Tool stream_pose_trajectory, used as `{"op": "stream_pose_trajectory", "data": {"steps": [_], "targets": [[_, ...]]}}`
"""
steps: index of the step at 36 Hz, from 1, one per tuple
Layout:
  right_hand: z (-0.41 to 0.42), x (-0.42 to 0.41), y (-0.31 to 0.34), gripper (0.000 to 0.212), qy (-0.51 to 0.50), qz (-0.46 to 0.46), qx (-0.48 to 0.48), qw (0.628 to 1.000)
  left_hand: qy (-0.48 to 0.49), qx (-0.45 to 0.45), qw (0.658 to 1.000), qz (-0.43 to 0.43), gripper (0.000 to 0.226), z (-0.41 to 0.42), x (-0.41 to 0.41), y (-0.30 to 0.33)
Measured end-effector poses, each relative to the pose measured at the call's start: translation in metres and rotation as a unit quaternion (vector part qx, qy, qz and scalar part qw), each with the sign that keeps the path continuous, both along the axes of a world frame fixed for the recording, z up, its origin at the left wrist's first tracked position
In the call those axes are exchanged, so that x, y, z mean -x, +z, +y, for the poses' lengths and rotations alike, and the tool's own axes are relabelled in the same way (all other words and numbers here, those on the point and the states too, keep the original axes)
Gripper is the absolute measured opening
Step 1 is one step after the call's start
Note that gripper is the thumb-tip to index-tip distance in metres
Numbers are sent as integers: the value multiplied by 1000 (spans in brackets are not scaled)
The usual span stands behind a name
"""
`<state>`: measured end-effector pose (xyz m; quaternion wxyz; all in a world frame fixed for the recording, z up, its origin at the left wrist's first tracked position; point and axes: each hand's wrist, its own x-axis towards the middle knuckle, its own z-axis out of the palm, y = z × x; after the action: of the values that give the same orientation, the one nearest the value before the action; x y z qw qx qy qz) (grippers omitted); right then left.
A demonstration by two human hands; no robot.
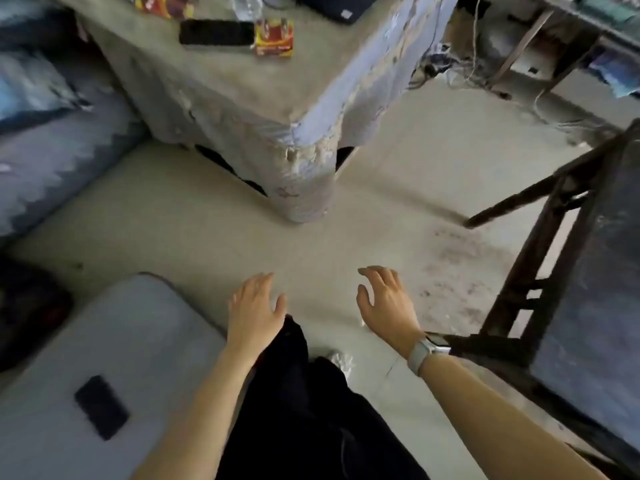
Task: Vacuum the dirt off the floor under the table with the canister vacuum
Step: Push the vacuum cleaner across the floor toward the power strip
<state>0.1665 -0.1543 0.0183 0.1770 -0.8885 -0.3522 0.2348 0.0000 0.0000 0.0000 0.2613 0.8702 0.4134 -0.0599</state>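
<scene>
Left hand (255,304) empty, draped table (249,98) ahead, dark chair (568,271) right

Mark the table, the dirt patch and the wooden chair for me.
table (221,98), head view, on its cloth-covered top.
dirt patch (453,268), head view, on the speckled floor area.
wooden chair (519,271), head view, on its dark frame.

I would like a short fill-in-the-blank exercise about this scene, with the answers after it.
1. The left hand and right hand hold ____.
2. The smartwatch is on the ____ wrist.
3. The black phone lies on the table beside a ____ and yellow packet.
4. The dark dirt specks lie on the ____.

Answers: nothing; right; red; floor
</scene>
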Motion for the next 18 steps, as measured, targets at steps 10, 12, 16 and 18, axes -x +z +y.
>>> {"op": "stream_pose_trajectory", "data": {"steps": [10, 12, 16, 18], "targets": [[144, 38, -17, 39, 147, 18, 75, 986, 121, 12, 993, -6, 48, 98, 63, -15], [186, 47, -18, 39, 185, 22, 77, 979, 156, 5, 988, -8, 46, 128, 78, -15], [272, 73, -15, 39, 257, 15, 66, 964, 214, 6, 977, -16, 57, 187, 115, -21], [306, 85, -10, 41, 268, 13, 47, 962, 231, 13, 973, -7, 62, 210, 127, -18]]}}
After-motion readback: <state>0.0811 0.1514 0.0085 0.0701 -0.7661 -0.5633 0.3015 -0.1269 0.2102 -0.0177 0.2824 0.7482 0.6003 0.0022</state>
